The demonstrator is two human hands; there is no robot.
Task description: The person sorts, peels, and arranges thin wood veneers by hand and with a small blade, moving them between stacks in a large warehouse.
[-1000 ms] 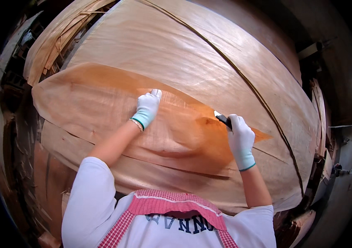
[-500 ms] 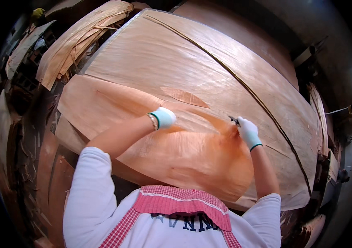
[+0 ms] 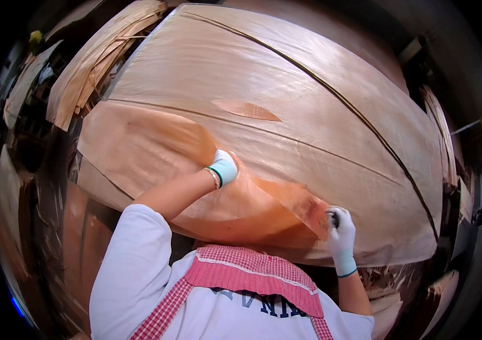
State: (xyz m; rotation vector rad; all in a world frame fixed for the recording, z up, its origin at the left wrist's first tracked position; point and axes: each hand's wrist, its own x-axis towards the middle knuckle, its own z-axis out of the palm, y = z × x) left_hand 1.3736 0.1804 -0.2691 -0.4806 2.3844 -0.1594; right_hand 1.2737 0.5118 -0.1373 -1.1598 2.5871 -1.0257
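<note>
A thin orange-brown wood veneer sheet [image 3: 139, 136] lies bent and partly lifted along the near side of a large pale veneer panel [image 3: 331, 153]. My left hand [image 3: 225, 168], in a white glove with a green-edged cuff, is closed on the sheet's raised far edge; its fingertips are hidden. My right hand [image 3: 341, 233], gloved alike, is closed around a small dark tool [image 3: 335, 217] whose kind I cannot make out. The sheet's curled right end reaches this hand; whether the fingers also pinch it is unclear. A leaf-shaped veneer patch [image 3: 246, 110] lies beyond my hands.
A long dark strip [image 3: 331, 107] curves across the panel. Stacked veneer sheets [image 3: 102, 59] lean at the far left, with more veneer edges [image 3: 442, 136] on the right. Scrap pieces [image 3: 73, 238] litter the lower left.
My right hand has drawn nearer to my body, and the sheet's right end has folded back, baring more panel and a long seam. The left hand stays on the sheet's edge.
</note>
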